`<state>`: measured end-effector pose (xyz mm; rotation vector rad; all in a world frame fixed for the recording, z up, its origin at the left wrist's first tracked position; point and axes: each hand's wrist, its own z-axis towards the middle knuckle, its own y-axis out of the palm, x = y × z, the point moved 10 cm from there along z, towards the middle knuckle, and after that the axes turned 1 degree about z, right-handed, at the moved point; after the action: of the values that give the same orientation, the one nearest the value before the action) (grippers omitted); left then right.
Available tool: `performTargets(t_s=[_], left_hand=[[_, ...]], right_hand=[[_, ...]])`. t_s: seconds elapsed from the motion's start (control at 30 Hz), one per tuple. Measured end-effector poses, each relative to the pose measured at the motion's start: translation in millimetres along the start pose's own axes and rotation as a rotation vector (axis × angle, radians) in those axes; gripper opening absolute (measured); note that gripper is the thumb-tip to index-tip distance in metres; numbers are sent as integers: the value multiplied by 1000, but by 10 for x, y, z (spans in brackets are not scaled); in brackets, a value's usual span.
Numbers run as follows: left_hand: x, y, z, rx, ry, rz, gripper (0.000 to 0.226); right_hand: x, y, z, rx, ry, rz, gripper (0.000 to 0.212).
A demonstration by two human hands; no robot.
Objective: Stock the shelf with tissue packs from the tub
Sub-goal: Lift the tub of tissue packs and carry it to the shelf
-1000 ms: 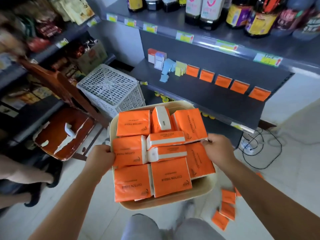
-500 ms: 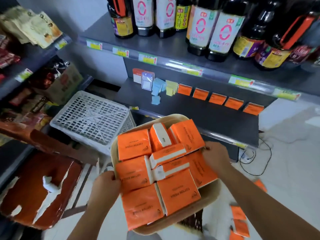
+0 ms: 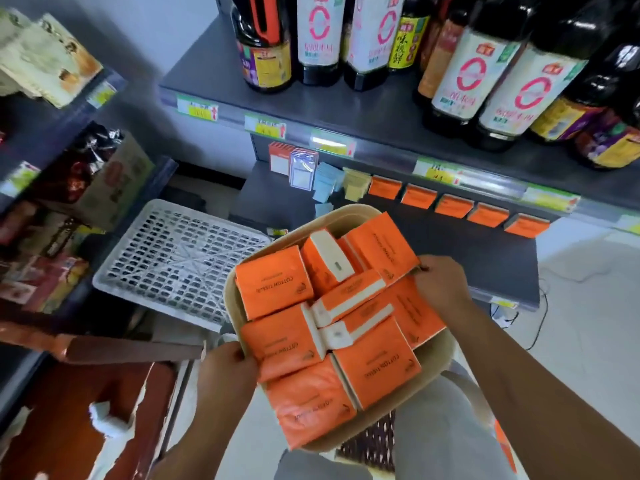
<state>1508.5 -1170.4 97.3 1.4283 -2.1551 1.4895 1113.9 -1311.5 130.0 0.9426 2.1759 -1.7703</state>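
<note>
Orange tissue packs fill the beige tub.

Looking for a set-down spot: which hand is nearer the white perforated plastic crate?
Left. The left hand grips the beige tub at the rim nearest the crate; the right hand holds the opposite rim, farther away.

Left hand: fingers go under the tub rim, out of sight. Right hand: fingertips hidden behind the tissue packs. Tub's near wall covered by overhanging packs. Sauce bottles cut off at top edge. Price tags blurred, unreadable. Shelved orange packs: print too small to read.
</note>
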Motion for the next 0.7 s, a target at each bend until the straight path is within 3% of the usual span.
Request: performTargets(t_s=[0.2, 0.33, 0.5, 0.7], left_hand=[[-146, 258, 141, 45, -120, -39, 18], [-297, 588, 107, 116, -303, -92, 15], [-748, 1258, 216, 205, -489, -210, 17], [-1307, 1935, 517, 269, -658, -279, 14]], right_hand=[[-144, 246, 497, -81, -60, -17, 21], [-84, 555, 919, -195, -105, -23, 20], [16, 1231, 1464, -361, -183, 17, 22], [296, 2193, 1841, -394, -284, -72, 23]])
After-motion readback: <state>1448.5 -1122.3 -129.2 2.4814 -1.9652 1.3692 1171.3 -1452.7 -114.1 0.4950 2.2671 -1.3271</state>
